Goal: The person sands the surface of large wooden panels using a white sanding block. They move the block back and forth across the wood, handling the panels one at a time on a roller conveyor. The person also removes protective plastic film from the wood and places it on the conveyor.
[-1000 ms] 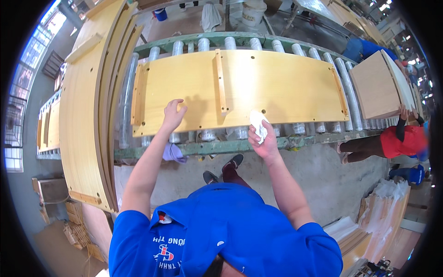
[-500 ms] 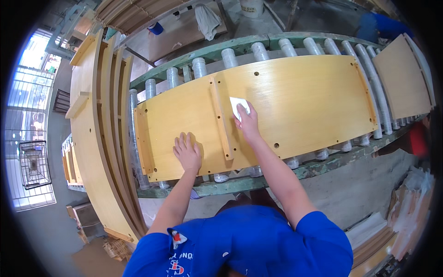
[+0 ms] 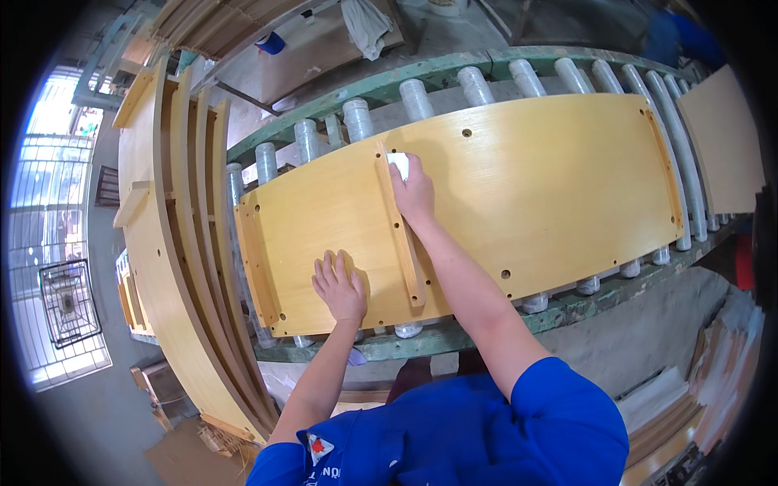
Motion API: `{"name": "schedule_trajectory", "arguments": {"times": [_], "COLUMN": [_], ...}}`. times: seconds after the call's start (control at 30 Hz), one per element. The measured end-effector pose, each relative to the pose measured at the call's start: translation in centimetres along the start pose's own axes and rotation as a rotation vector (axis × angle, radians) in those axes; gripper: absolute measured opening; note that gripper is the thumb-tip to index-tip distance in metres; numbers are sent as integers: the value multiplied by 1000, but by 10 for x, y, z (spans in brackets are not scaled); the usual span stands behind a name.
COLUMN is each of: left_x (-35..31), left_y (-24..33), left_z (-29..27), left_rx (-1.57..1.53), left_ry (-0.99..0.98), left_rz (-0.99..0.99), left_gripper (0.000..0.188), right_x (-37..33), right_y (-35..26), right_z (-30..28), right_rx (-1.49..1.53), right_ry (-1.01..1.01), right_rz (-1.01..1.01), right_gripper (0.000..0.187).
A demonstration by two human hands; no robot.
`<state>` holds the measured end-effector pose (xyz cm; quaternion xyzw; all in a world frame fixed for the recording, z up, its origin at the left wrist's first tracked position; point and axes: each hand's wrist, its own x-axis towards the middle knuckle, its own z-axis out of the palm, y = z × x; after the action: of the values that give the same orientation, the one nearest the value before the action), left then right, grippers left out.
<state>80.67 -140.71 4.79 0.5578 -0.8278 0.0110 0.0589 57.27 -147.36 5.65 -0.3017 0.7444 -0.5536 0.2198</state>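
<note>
A long yellow wooden panel [image 3: 551, 186] with drilled holes lies flat in front of me. One wooden strip [image 3: 395, 219] crosses it left of the middle, and others run along its left and right ends. My right hand [image 3: 415, 190] grips a small white sheet [image 3: 399, 164], perhaps sandpaper or a folded cloth, against the panel beside the far part of the crossing strip. Fingers spread, my left hand [image 3: 340, 287] rests flat on the panel between the left end strip [image 3: 258, 263] and the crossing strip.
The panel rests on a roller conveyor [image 3: 415, 101] with a green frame. Several similar panels [image 3: 154, 243] stand on edge at the left. A brown board [image 3: 721, 146] lies on the rollers at the right. Beyond the conveyor are a blue cup [image 3: 271, 42] and a pale cloth [image 3: 365, 26].
My right hand has moved left and away from me with the white sheet, up against the crossing strip. My left hand stays on the panel. The view has shifted slightly.
</note>
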Motion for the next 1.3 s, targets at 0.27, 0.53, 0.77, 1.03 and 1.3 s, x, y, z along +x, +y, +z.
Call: {"name": "schedule_trajectory", "arguments": {"times": [0.27,0.53,0.77,1.03,1.3], "left_x": [-1,-6,-5,-5,-6], "left_y": [-1,-5,-5,-6,-8], "left_z": [5,10,15,16,13], "left_rx": [1,-15,11,-6,-11], "left_ry": [7,38,79,59,63], "left_rz": [22,50,41,28,11], "left_gripper": [52,52,49,49,50], "right_x": [-46,-122,-180,-217,-135], "right_y": [7,16,19,23,21], "right_z": [-27,-56,-88,-124,-127], "right_rx": [-235,-184,-229,-242,514], "right_ry": [-47,-9,-58,-231,-283], "right_rz": [-6,-90,-96,-103,367], "right_gripper": [36,34,31,30,36]}}
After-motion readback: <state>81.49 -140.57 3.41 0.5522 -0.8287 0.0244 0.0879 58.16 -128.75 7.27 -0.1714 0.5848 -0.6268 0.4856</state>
